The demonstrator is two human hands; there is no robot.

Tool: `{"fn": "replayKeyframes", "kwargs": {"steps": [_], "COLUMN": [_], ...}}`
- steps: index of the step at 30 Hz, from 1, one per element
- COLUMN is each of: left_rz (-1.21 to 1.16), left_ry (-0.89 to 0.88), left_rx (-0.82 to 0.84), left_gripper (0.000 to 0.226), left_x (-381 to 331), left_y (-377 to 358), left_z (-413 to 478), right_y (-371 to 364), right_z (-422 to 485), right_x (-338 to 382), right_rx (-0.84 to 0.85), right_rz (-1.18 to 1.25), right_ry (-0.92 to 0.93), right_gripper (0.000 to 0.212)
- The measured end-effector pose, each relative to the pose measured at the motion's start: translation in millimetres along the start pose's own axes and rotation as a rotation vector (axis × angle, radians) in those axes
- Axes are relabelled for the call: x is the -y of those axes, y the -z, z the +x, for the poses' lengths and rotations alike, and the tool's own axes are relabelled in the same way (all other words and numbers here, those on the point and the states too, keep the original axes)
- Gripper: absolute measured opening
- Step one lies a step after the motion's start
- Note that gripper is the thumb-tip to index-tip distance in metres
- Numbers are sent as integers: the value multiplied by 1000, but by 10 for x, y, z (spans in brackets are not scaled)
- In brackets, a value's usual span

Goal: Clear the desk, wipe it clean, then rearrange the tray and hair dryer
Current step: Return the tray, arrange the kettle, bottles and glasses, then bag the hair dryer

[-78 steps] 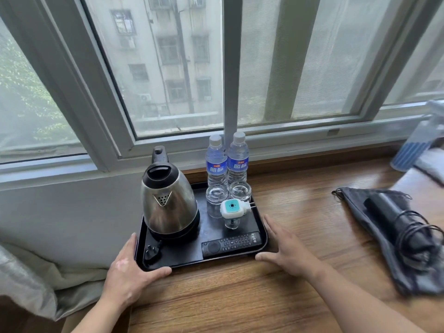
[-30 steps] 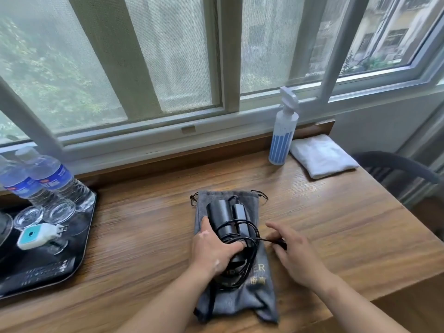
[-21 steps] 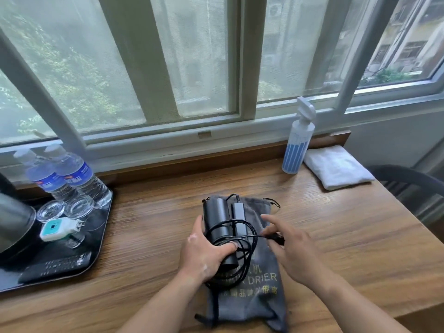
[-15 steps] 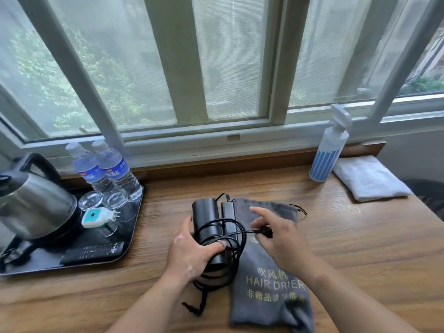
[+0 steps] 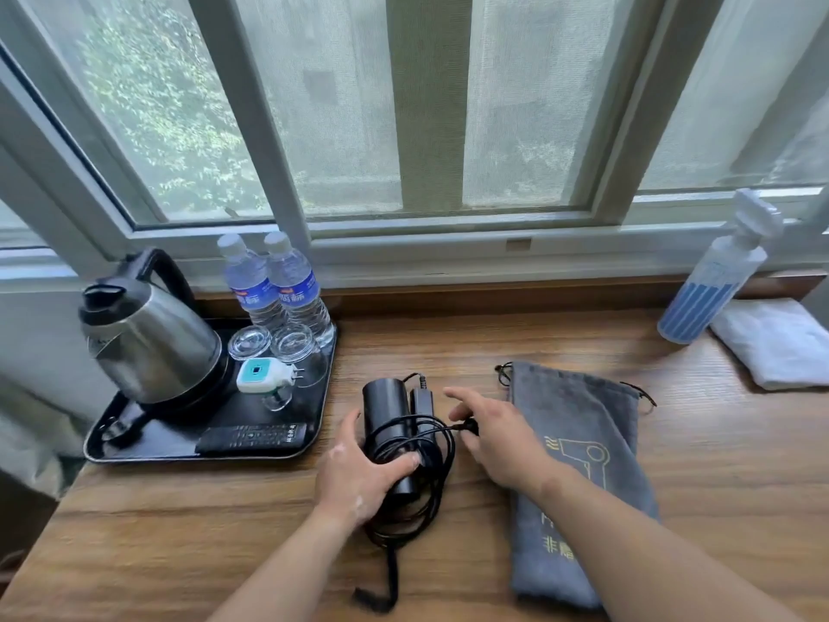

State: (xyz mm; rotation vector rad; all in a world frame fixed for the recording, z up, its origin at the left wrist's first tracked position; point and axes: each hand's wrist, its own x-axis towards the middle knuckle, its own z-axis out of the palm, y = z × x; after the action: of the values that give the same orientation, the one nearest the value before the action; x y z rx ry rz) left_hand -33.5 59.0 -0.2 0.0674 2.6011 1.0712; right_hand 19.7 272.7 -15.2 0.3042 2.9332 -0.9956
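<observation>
Hair dryer [image 5: 388, 410], black and folded with its cord [image 5: 419, 496] looped around it, lies on the wooden bench [image 5: 448, 347] between the black tray [image 5: 320, 410] and a grey drawstring pouch [image 5: 578, 446]. The left hand [image 5: 359, 475] is wrapped around the dryer's body, fingers closed over it and the cord loops. The right hand [image 5: 498, 435] pinches the cord's plug end just beside the dryer, its forefinger stretched out. On the tray stand a steel kettle [image 5: 148, 338], two water bottles [image 5: 280, 289], upturned glasses [image 5: 273, 345], a small white plug-in device [image 5: 262, 374] and a remote control [image 5: 253, 437]. A spray bottle [image 5: 713, 280] and a folded white cloth [image 5: 776, 341] sit at the bench's far right.
</observation>
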Motion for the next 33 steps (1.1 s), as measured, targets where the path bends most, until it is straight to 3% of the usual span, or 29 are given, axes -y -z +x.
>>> {"fn": "replayKeyframes", "kwargs": {"steps": [5, 10, 13, 17, 22, 26, 29, 33], "left_rz": [-18, -53, -86, 8, 105, 130, 172, 194], "left_ry": [-34, -81, -112, -245, -446, -532, -559, -577], "left_rx": [75, 136, 118, 24, -68, 10, 114, 222], "left_gripper": [113, 116, 123, 114, 98, 93, 90, 84], "left_x": [31, 93, 53, -97, -359, -530, -629, -757], "left_y": [48, 128, 168, 165, 94, -179, -417, -683], "left_z": [7, -37, -75, -135, -195, -306, -397, -510], "right_y": [-12, 243, 303, 79, -116, -20, 261, 724], "right_z": [-72, -372, -549, -678, -797, -982, -1107, -1274], "right_x": [-57, -413, -504, -413, -482, -749, -993, -1202], "right_rx": [-28, -280, -173, -99, -184, -114, 36, 331], "right_rz": [49, -135, -247, -441, -466, -382, -409, -432], "right_ry": [-29, -212, -399, -420, -208, 56, 204, 168], "right_gripper": [60, 36, 57, 76, 53, 50, 54, 60]}}
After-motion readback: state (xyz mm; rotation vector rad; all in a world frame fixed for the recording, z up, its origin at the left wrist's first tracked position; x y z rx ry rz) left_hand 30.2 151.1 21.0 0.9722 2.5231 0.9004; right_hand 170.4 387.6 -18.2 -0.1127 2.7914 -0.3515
